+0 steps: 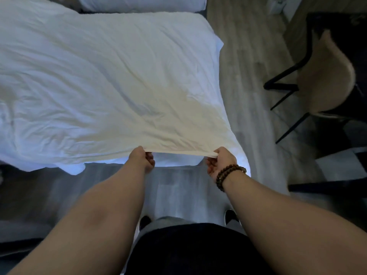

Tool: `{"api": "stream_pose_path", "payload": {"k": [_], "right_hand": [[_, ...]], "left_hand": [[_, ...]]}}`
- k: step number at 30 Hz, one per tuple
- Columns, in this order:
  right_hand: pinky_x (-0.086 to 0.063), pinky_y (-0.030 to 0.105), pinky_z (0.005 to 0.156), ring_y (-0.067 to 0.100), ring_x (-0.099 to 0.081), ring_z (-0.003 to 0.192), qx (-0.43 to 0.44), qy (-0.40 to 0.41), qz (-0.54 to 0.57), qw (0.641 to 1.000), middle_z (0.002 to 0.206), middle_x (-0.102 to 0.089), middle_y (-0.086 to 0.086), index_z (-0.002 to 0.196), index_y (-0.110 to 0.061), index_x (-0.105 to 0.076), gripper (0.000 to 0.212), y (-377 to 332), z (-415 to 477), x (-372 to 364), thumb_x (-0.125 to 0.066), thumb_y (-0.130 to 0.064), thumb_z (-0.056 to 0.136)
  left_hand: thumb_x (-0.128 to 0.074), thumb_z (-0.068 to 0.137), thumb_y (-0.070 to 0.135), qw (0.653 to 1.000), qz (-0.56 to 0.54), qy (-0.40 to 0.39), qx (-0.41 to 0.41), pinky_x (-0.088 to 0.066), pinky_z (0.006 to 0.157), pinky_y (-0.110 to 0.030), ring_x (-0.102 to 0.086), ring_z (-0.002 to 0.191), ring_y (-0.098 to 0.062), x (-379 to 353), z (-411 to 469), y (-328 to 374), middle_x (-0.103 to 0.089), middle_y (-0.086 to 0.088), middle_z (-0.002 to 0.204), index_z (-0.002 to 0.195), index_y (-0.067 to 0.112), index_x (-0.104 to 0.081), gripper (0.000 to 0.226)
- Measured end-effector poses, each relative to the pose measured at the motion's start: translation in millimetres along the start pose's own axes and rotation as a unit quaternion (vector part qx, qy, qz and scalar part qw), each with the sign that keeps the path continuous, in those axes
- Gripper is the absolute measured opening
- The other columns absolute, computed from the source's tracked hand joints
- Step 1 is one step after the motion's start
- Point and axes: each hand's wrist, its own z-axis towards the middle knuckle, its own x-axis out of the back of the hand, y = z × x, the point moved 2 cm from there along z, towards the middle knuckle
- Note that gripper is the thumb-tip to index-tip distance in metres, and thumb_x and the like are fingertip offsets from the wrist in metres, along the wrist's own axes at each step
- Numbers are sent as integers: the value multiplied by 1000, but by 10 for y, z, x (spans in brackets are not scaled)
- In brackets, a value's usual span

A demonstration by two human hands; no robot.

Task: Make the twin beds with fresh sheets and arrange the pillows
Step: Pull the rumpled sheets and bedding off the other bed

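A: Colour of sheet (111, 80)?
B: White, plain, bluish along near edge.
A: And floor (248, 66)?
B: Grey wood grain.
A: Then chair (325, 76), bracelet (228, 175)?
B: Tan seat on black legs; dark brown beads.

You had no text, label, brand or number in view that could be read. Only a white item (277, 6) at the far edge of the floor carried some coloured marks, and those were too blurred and too small to make out.
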Motion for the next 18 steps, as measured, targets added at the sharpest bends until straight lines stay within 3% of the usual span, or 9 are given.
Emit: {"api": "stream_pose_path", "payload": {"k": [3,6,7,10,12,13,15,17,18], "right_hand": [[-38,23,48,19,-58,48,8,53,25,998,52,-61,4,87,-12,-60,10,192,2,-66,-50,-16,86],[-47,26,45,20,-56,63,30,84,19,996,75,-55,6,82,-17,-49,13,304,146,-115,-44,-21,94],[-50,24,49,21,-54,69,50,88,-50,994,78,-49,4,79,-18,-45,20,326,173,-135,-41,-24,98],[-43,23,63,16,-46,62,69,111,-365,922,65,-44,1,65,-15,-44,40,468,65,-178,-44,-33,101],[-41,25,65,15,-45,58,97,134,-449,878,63,-44,1,64,-13,-45,40,556,15,-212,-47,-30,99],[-43,24,62,16,-47,56,69,99,-424,898,66,-43,2,70,-11,-46,35,599,74,-202,-45,-27,100],[-48,21,44,17,-51,55,-17,47,-171,984,77,-38,5,103,-11,-46,20,798,195,-213,-28,-20,107],[-43,18,33,22,-56,64,-57,-9,-34,998,88,-40,15,144,-2,-28,41,1063,373,-280,-10,-13,109],[-44,18,34,26,-62,77,-74,-22,-10,997,102,-43,29,151,4,-17,47,1160,377,-321,-7,-13,109]], "left_hand": [[-36,107,27,996,77,-44,12,-19,43,-21,-29,34,-11,301,161,151,-36,4,43,67,21,-38,40],[-37,105,21,989,142,-27,-24,-21,42,-17,-30,39,-12,519,199,175,-38,3,51,70,19,-43,35],[-37,103,20,986,160,-12,-36,-23,41,-15,-30,41,-12,579,178,146,-39,2,54,71,18,-45,33],[-43,99,17,978,195,33,-61,-27,41,-15,-32,44,-15,830,92,-66,-41,-3,58,72,15,-48,28],[-48,97,12,978,191,51,-72,-28,45,-20,-35,49,-17,984,-8,-217,-44,-6,63,74,11,-52,23],[-49,96,11,977,186,59,-80,-29,47,-21,-36,52,-17,1021,-43,-271,-45,-6,65,78,11,-56,20],[-49,97,14,975,186,70,-97,-33,52,-23,-42,57,-19,1053,-114,-327,-48,-7,70,94,9,-64,16],[-49,98,19,974,190,73,-104,-38,58,-25,-46,61,-22,1031,-166,-297,-51,-7,73,100,5,-66,22],[-49,98,21,974,188,77,-106,-37,56,-24,-45,58,-20,1017,-192,-283,-51,-7,70,92,7,-64,22]]}}
